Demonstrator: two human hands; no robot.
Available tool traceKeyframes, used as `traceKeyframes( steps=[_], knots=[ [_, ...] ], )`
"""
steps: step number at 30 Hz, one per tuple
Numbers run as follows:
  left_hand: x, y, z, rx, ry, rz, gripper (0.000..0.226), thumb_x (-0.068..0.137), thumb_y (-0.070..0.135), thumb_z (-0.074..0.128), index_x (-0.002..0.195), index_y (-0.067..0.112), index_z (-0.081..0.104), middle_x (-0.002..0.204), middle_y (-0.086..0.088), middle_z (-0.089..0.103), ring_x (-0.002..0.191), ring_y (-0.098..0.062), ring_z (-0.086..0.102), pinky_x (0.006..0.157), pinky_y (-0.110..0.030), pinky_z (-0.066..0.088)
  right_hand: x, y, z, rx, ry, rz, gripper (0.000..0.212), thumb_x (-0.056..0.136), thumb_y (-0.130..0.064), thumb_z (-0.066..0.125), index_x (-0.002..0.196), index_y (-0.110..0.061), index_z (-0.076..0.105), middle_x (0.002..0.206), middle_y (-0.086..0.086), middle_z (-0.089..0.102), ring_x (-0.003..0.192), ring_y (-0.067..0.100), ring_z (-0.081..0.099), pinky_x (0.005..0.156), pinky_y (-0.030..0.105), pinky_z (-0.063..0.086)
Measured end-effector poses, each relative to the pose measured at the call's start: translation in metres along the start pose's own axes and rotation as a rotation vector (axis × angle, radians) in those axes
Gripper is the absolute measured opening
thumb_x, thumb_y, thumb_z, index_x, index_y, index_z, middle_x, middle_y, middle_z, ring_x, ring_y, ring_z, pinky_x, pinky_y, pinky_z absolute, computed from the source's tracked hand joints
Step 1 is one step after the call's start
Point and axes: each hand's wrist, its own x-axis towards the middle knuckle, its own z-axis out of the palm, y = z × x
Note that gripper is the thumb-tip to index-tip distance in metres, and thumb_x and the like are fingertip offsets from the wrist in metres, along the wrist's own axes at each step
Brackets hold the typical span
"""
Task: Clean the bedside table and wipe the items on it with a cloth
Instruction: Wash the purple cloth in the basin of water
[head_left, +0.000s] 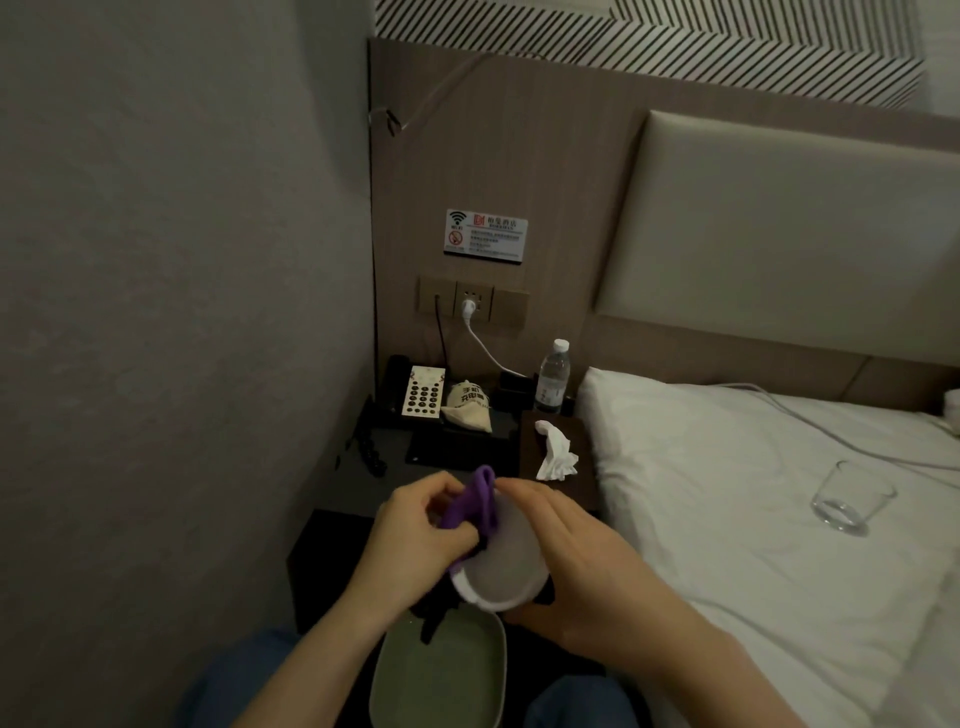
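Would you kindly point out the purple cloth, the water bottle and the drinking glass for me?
purple cloth (480, 501): head view, on the fold standing above the cup's rim.
water bottle (552, 382): head view, on the clear body above the label.
drinking glass (852, 496): head view, on the side wall.

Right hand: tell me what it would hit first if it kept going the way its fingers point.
The right hand points up-left along the white cup it holds, so its fingertips would first meet the purple cloth pinched by the left hand. Depth is unclear.
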Motion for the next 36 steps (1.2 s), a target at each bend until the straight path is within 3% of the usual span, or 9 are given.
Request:
traceKeyframes(
  steps=[3, 7, 10, 13, 18, 22, 25, 32, 36],
  knots=[
    [0.0, -0.001, 0.002, -0.206, 0.024, -0.11, 0.022, 0.076, -0.001, 0.065, 0.085, 0.017, 0.073, 0.079, -0.008, 0.071, 0.069, -0.012, 0.066, 0.06, -0.021, 0.051, 0.0, -0.006, 0.002, -0.027, 0.116, -0.013, 0.087, 0.075, -0.052, 0.075, 0.146, -0.023, 0.034, 0.145, -0.01, 0.042, 0.132, 0.008, 0.043, 0.104, 0.026, 0.043],
    [-0.009, -0.009, 0.022, -0.556, 0.045, -0.425, 0.02, 0.087, -0.007, 0.055, 0.102, -0.004, 0.067, 0.089, -0.025, 0.069, 0.076, -0.026, 0.064, 0.066, -0.032, 0.052, 0.001, -0.014, 0.009, 0.047, 0.158, 0.058, 0.082, 0.077, -0.05, 0.072, 0.144, -0.023, 0.033, 0.144, -0.011, 0.038, 0.129, 0.008, 0.044, 0.097, 0.026, 0.047],
    [-0.016, -0.009, 0.027, -0.853, -0.081, -0.637, 0.022, 0.081, -0.003, 0.059, 0.1, -0.009, 0.07, 0.097, -0.029, 0.068, 0.08, -0.034, 0.067, 0.076, -0.04, 0.053, -0.003, -0.015, 0.016, 0.01, 0.124, 0.073, 0.084, 0.078, -0.038, 0.073, 0.147, -0.021, 0.029, 0.149, -0.011, 0.029, 0.133, 0.011, 0.04, 0.094, 0.029, 0.05],
    [-0.018, -0.011, 0.022, -0.93, -0.179, -0.662, 0.024, 0.076, 0.0, 0.061, 0.096, -0.006, 0.073, 0.093, -0.027, 0.07, 0.076, -0.032, 0.07, 0.068, -0.036, 0.057, -0.004, -0.018, 0.018, 0.024, 0.095, 0.08, 0.083, 0.079, -0.032, 0.071, 0.149, -0.022, 0.027, 0.153, -0.01, 0.023, 0.138, 0.011, 0.034, 0.098, 0.031, 0.048],
    [-0.015, -0.006, 0.015, -0.343, 0.071, -0.289, 0.02, 0.078, -0.009, 0.063, 0.092, 0.001, 0.073, 0.086, -0.02, 0.072, 0.078, -0.026, 0.068, 0.069, -0.035, 0.054, 0.0, -0.026, 0.01, -0.103, 0.126, 0.061, 0.077, 0.072, -0.049, 0.07, 0.137, -0.017, 0.042, 0.134, -0.004, 0.045, 0.125, 0.014, 0.045, 0.094, 0.024, 0.048],
    [-0.011, 0.015, 0.007, 0.453, 0.174, 0.171, 0.016, 0.076, 0.017, 0.065, 0.089, 0.022, 0.073, 0.074, 0.003, 0.067, 0.071, -0.016, 0.064, 0.065, -0.037, 0.052, 0.004, -0.034, 0.018, -0.318, 0.188, 0.171, 0.079, 0.071, -0.06, 0.057, 0.131, -0.008, 0.053, 0.116, 0.002, 0.06, 0.102, 0.02, 0.062, 0.078, 0.025, 0.054],
    [-0.006, 0.029, 0.011, 0.625, 0.192, 0.262, 0.014, 0.083, 0.025, 0.059, 0.091, 0.025, 0.07, 0.076, 0.005, 0.062, 0.071, -0.017, 0.061, 0.067, -0.037, 0.05, 0.007, -0.032, 0.026, -0.306, 0.224, 0.272, 0.093, 0.063, -0.049, 0.072, 0.14, -0.011, 0.039, 0.117, 0.001, 0.057, 0.099, 0.019, 0.061, 0.071, 0.023, 0.054],
    [-0.009, 0.021, 0.018, -0.296, 0.073, -0.164, 0.021, 0.083, 0.012, 0.07, 0.104, 0.013, 0.075, 0.085, -0.005, 0.076, 0.082, -0.018, 0.071, 0.075, -0.038, 0.055, 0.015, -0.022, 0.027, -0.072, 0.362, 0.488, 0.09, 0.066, -0.06, 0.06, 0.143, -0.029, 0.025, 0.128, -0.005, 0.05, 0.11, 0.015, 0.055, 0.079, 0.019, 0.044],
    [-0.015, 0.007, 0.014, -0.758, 0.043, -0.381, 0.022, 0.078, 0.007, 0.067, 0.098, 0.005, 0.074, 0.095, -0.021, 0.073, 0.081, -0.027, 0.07, 0.073, -0.034, 0.053, 0.01, -0.008, 0.022, 0.542, 0.433, 0.803, 0.102, 0.044, -0.061, 0.079, 0.134, -0.038, 0.036, 0.122, -0.013, 0.056, 0.105, 0.007, 0.058, 0.081, 0.023, 0.051]
  ],
)
